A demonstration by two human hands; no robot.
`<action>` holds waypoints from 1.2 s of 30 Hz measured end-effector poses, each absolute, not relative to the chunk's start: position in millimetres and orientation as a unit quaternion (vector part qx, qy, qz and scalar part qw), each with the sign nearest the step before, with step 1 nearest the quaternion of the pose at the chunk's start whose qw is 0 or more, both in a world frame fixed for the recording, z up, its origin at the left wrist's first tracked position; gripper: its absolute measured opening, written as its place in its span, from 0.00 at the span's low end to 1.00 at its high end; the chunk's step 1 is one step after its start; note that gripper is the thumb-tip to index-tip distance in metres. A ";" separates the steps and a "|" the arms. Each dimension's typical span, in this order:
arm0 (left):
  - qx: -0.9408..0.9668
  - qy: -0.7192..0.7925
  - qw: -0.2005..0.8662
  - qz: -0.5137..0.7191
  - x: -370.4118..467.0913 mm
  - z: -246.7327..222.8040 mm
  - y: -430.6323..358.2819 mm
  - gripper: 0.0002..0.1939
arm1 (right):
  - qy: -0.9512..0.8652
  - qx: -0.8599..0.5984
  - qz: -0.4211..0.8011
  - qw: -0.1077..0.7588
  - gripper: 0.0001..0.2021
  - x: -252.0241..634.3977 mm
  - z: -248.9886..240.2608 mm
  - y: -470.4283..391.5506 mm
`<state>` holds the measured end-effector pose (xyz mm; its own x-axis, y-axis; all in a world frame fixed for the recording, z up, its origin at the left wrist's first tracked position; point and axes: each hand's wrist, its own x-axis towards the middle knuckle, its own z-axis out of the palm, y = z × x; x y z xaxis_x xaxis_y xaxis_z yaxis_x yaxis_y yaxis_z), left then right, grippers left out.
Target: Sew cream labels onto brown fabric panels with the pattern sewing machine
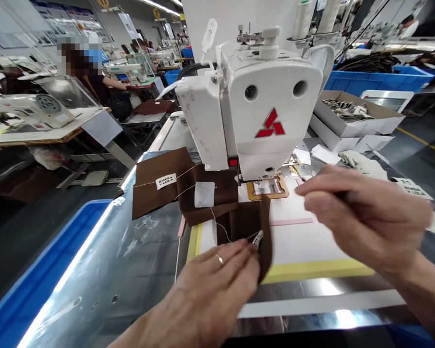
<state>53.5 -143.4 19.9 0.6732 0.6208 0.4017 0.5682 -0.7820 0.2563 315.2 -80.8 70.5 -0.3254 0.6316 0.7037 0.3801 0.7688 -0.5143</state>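
Note:
My left hand (pixel 217 275), a ring on one finger, lies with fingers flat over a dark brown fabric piece (pixel 244 220). A small whitish label (pixel 257 239) shows at its fingertips; the thumb is hidden. My right hand (pixel 362 212) is raised right of the sewing head, closed and slightly blurred. A bit of something dark shows between its fingers, too small to name. Threads join the piece to another brown piece (pixel 159 164) with a cream label (pixel 166 181) reading BIMBA Y LOLA. The tan-edged clamp frame (pixel 268 195) sits under the machine head (pixel 271 111).
A white box of labels (pixel 369 123) stands at right, near a blue crate (pixel 377 82). Loose labels (pixel 413 188) lie beyond my right hand. A blue bin (pixel 39 290) is below the metal table's left edge. Another person (pixel 90 82) sits at machines behind.

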 end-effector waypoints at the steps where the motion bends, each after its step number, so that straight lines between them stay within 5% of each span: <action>1: 0.936 0.274 0.012 0.223 59.3 16.1 -149.6 0.18 | -0.796 -0.324 0.115 0.498 0.04 320.0 75.8 -83.2; 3: 0.952 0.238 -0.023 0.191 69.4 6.3 -163.7 0.15 | -0.831 -0.327 0.130 0.431 0.05 327.0 75.5 -86.9; 7: 0.926 0.276 0.024 0.256 70.7 -10.4 -189.9 0.10 | -0.917 -0.327 0.183 0.137 0.05 331.3 46.4 -91.6; 10: 0.912 0.309 0.057 0.263 57.8 -8.9 -195.8 0.09 | -0.922 -0.349 0.165 0.035 0.05 327.4 31.6 -93.9; 19: 0.922 0.326 0.042 0.205 53.6 4.0 -179.9 0.14 | -0.828 -0.425 0.361 0.062 0.11 273.1 36.1 -86.6; 36: 0.919 0.342 0.062 0.184 53.6 -2.7 -180.4 0.16 | -0.604 -0.418 0.670 0.112 0.04 259.4 18.1 -65.3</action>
<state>53.6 -180.4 -2.7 0.6982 0.6519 0.2958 0.6063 -0.7582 0.2399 259.4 -65.3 18.1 -0.6262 0.6545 -0.4237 0.3536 -0.2460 -0.9025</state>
